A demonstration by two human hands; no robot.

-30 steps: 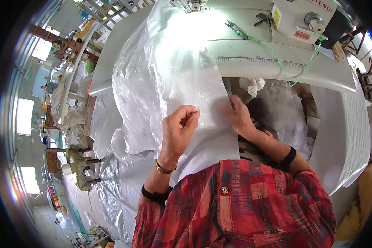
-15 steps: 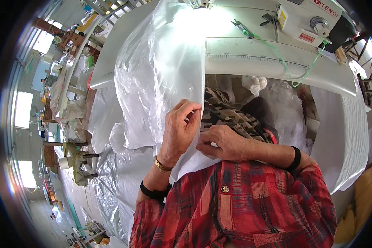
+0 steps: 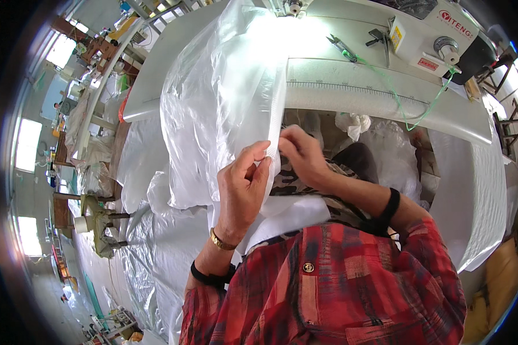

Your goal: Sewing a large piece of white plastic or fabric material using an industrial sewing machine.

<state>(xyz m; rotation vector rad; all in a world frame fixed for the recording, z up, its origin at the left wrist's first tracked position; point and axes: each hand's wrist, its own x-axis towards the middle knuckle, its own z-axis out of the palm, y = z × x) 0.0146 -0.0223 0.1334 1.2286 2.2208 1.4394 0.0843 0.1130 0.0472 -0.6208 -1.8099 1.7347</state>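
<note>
A large sheet of translucent white plastic (image 3: 198, 132) runs down from under the sewing machine's lit needle area (image 3: 290, 8) over the table's front edge towards my lap. Its right edge shows as a narrow white folded band. My left hand (image 3: 244, 184) pinches this band between thumb and fingers. Close beside it, on the band's right side, my right hand (image 3: 302, 152) has its fingers curled against the same edge. The fingertips of the right hand are partly hidden by the plastic.
On the machine table (image 3: 351, 75) lie thread snips (image 3: 342, 49) tied to a green cord (image 3: 391, 86). The white machine head (image 3: 429, 40) stands at the right. A crumpled white wad (image 3: 353, 123) and clear plastic (image 3: 385, 149) sit beneath. A draped stool (image 3: 98, 227) stands at left.
My right hand has moved up and forward along the plastic's edge. The left hand has shifted slightly left and down, and the edge now shows as a folded band.
</note>
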